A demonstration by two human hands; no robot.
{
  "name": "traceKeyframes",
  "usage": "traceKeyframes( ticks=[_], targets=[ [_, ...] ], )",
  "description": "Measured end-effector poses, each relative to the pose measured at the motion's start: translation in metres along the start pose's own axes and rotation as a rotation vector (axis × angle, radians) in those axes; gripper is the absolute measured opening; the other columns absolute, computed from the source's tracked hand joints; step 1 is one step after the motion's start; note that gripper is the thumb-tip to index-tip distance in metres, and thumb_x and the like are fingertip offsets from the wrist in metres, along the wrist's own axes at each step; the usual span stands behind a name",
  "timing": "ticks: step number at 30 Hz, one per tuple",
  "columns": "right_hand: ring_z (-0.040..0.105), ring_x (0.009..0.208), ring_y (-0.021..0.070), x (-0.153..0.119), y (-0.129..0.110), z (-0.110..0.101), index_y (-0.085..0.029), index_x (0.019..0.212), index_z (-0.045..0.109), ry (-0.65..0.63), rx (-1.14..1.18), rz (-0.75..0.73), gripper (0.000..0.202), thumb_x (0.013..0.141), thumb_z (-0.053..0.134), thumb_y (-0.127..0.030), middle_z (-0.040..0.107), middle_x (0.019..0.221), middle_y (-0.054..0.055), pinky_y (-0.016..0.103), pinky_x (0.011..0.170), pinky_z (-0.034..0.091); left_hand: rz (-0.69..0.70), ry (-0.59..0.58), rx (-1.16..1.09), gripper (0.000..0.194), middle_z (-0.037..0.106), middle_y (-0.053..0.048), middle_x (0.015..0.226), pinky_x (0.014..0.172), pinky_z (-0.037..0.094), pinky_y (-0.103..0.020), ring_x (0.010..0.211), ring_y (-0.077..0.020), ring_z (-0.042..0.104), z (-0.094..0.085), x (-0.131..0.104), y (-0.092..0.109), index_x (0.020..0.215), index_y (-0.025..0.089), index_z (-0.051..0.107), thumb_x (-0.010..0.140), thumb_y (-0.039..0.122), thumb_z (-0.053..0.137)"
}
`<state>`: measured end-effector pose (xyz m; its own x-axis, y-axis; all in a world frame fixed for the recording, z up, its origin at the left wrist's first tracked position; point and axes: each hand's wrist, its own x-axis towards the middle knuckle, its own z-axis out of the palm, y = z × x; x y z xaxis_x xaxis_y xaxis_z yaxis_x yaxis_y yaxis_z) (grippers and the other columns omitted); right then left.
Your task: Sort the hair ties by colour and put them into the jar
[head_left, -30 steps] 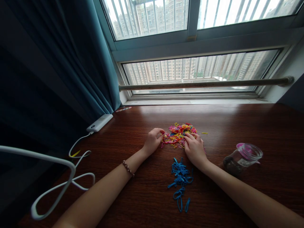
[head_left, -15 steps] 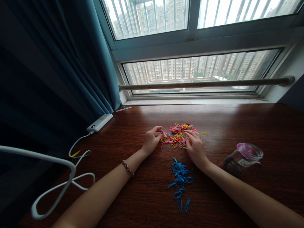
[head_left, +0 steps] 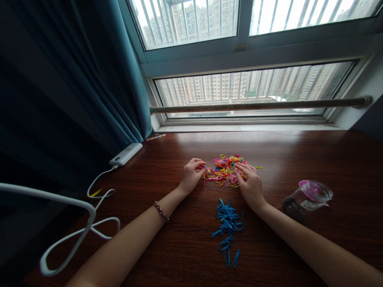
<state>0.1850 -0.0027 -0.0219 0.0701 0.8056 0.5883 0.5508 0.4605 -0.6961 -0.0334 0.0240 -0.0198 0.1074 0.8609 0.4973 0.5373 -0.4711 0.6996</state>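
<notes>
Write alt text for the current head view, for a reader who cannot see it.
Person's left hand at the left edge and right hand over the right side of a multicoloured pile of small loops on a brown table. Nearer the viewer lies a bunch of blue loops, with a clear jar to the right and a window beyond.

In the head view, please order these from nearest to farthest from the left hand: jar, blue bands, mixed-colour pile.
1. Mixed-colour pile: just right of the left hand.
2. Blue bands: lower right.
3. Jar: far right, past the right hand.
</notes>
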Motion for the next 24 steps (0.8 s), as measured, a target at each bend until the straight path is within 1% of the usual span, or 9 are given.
traceKeyframes(
  ticks=[3, 8, 13, 16, 18, 21, 24],
  targets=[
    [0.055, 0.097, 0.0216, 0.000, -0.006, -0.001, -0.018, 0.098, 0.064, -0.023, 0.052, -0.009, 0.026, 0.079, 0.046, -0.022, 0.063, 0.102, 0.009, 0.040, 0.088, 0.042, 0.010, 0.004, 0.011, 0.011, 0.057, -0.005, 0.090, 0.071, 0.054, -0.028, 0.081, -0.0156, 0.058, 0.000, 0.000, 0.001, 0.079, 0.018, 0.064, 0.075, 0.023, 0.056],
    [0.057, 0.094, 0.0191, -0.001, -0.014, -0.003, -0.018, 0.096, 0.064, -0.044, 0.109, -0.029, 0.024, 0.079, 0.046, -0.017, 0.062, 0.101, 0.008, 0.034, 0.085, 0.045, -0.006, -0.001, -0.017, 0.011, 0.056, -0.006, 0.091, 0.069, 0.055, -0.028, 0.082, -0.0159, 0.058, 0.001, 0.000, 0.003, 0.078, 0.017, 0.064, 0.075, 0.025, 0.057],
    [0.057, 0.093, 0.0198, -0.003, -0.015, -0.003, -0.019, 0.094, 0.064, -0.053, 0.114, -0.058, 0.022, 0.079, 0.046, -0.018, 0.062, 0.100, 0.007, 0.036, 0.085, 0.045, 0.010, -0.009, 0.007, 0.012, 0.057, -0.006, 0.091, 0.068, 0.054, -0.028, 0.083, -0.0161, 0.058, 0.000, 0.001, 0.006, 0.077, 0.016, 0.063, 0.075, 0.025, 0.056],
    [0.058, 0.091, 0.0191, -0.004, -0.017, -0.004, -0.020, 0.091, 0.063, -0.054, 0.134, -0.066, 0.019, 0.079, 0.048, -0.019, 0.063, 0.098, 0.006, 0.035, 0.084, 0.045, 0.034, 0.010, 0.071, 0.011, 0.059, -0.006, 0.090, 0.073, 0.051, -0.029, 0.085, -0.0169, 0.057, -0.002, 0.001, 0.007, 0.078, 0.017, 0.064, 0.075, 0.025, 0.056],
    [0.058, 0.087, 0.0179, -0.005, -0.019, -0.005, -0.020, 0.086, 0.064, -0.065, 0.160, -0.073, 0.015, 0.078, 0.051, -0.019, 0.064, 0.092, 0.005, 0.033, 0.082, 0.045, 0.034, 0.034, 0.101, 0.012, 0.060, -0.006, 0.089, 0.077, 0.050, -0.030, 0.086, -0.0171, 0.058, -0.002, 0.001, 0.006, 0.079, 0.018, 0.064, 0.076, 0.025, 0.055],
    [0.059, 0.077, 0.0162, -0.006, -0.022, -0.007, -0.020, 0.077, 0.063, -0.117, 0.213, -0.077, 0.008, 0.076, 0.055, -0.020, 0.064, 0.081, 0.003, 0.030, 0.074, 0.047, -0.023, 0.063, 0.102, 0.017, 0.062, -0.005, 0.084, 0.074, 0.049, -0.029, 0.079, -0.0165, 0.059, -0.001, 0.001, 0.001, 0.079, 0.017, 0.063, 0.079, 0.030, 0.053],
    [0.059, 0.070, 0.0145, -0.008, -0.026, -0.008, -0.020, 0.075, 0.062, -0.206, 0.272, -0.092, 0.006, 0.075, 0.055, -0.019, 0.063, 0.074, 0.002, 0.027, 0.067, 0.047, -0.103, 0.081, 0.078, 0.021, 0.064, -0.005, 0.080, 0.070, 0.049, -0.029, 0.074, -0.0166, 0.061, 0.000, 0.000, -0.003, 0.080, 0.016, 0.063, 0.078, 0.035, 0.053]
  ],
)
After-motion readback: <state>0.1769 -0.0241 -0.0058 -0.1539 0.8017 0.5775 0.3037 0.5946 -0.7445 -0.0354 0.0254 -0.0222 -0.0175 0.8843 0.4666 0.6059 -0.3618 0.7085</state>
